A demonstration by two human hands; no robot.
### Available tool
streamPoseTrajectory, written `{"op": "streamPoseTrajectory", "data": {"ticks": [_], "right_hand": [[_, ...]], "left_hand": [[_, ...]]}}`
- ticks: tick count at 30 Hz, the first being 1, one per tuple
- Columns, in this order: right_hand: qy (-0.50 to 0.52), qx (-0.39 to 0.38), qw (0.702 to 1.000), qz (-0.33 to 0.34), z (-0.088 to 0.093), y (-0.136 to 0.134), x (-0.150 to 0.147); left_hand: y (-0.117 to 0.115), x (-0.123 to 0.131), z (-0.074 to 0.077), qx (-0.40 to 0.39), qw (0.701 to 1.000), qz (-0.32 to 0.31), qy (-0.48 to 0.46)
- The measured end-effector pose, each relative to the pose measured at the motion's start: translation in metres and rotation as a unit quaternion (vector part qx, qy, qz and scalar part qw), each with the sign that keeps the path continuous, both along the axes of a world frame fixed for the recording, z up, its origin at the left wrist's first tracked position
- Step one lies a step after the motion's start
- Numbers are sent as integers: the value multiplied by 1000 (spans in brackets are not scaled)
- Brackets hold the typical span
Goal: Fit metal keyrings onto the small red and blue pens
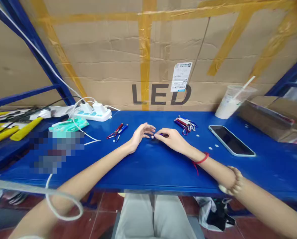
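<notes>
My right hand [172, 139] is closed around a slim dark blue metal tube [164, 135], most of it hidden by the fingers. A small silver end [152, 136] sticks out toward my left hand [140, 136], whose fingers are spread and slightly curved beside it. Whether the left fingertips touch the silver end, I cannot tell. Left of the hands lie a red tube with a carabiner clip [118, 128] and a blue one [122, 130]. A pile of similar red and blue tubes with clips [185, 124] lies beyond my right hand.
Behind the blue table [138, 169] stands a large cardboard box [108, 59]. At right are a phone [231, 141], a plastic cup with a straw [226, 104] and an open carton [267, 118]. A power strip [96, 114], tissue pack [69, 126], cables and yellow-handled tools [26, 129] occupy the left.
</notes>
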State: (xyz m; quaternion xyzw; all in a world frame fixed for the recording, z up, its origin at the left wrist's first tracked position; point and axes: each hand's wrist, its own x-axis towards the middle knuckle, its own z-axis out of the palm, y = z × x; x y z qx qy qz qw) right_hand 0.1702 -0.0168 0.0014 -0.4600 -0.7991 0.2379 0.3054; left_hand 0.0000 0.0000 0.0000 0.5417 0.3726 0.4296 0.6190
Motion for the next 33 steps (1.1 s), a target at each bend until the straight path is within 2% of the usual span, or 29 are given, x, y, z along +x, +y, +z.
{"op": "streamPoseTrajectory", "data": {"ticks": [10,15,23,26,28,29,31,33], "right_hand": [[-19,22,1000,4,-3,3,2],[-43,39,998,-14,-7,11,8],[-27,-3,999,-29,-7,13,9],[-3,3,1000,-11,-6,10,6],[-9,11,1000,-8,-6,9,5],[-20,19,999,-15,-7,10,6],[-59,45,996,-46,-9,13,9],[-116,82,986,-90,-10,18,16]], "left_hand": [[1,-2,0,17,999,7,30],[10,-8,-5,116,981,80,136],[17,-17,2,82,970,180,143],[18,-21,3,106,960,197,168],[18,-24,3,157,937,214,226],[18,-25,3,193,914,225,276],[15,-28,3,268,837,246,408],[13,-32,4,317,732,259,544]]}}
